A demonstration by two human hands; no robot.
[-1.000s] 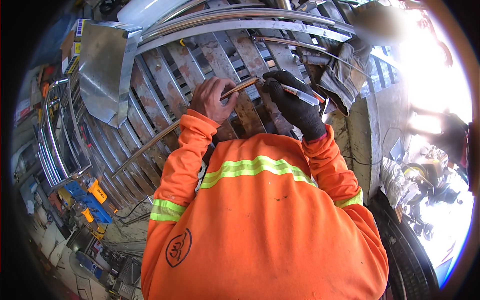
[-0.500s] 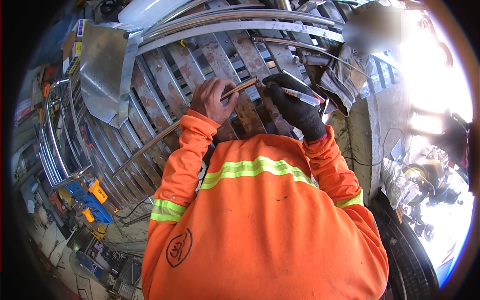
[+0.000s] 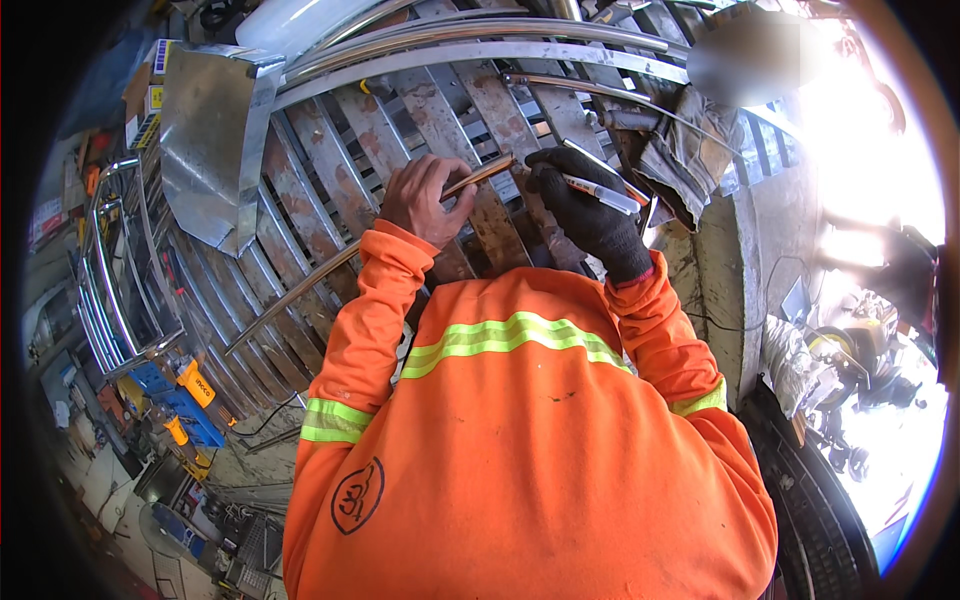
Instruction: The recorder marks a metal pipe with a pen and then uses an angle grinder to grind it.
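Bare left hand grips rod; gloved right hand, holding pen, eased slightly off, leaving rod end exposed between hands

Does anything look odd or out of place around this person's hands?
One mismatch: the right hand, holding a white marker, wears a dark glove, while the left hand, gripping a thin rod, is bare. The metal slats below are blotched brown, perhaps rust, and a crumpled cloth lies bunched beside the right hand.
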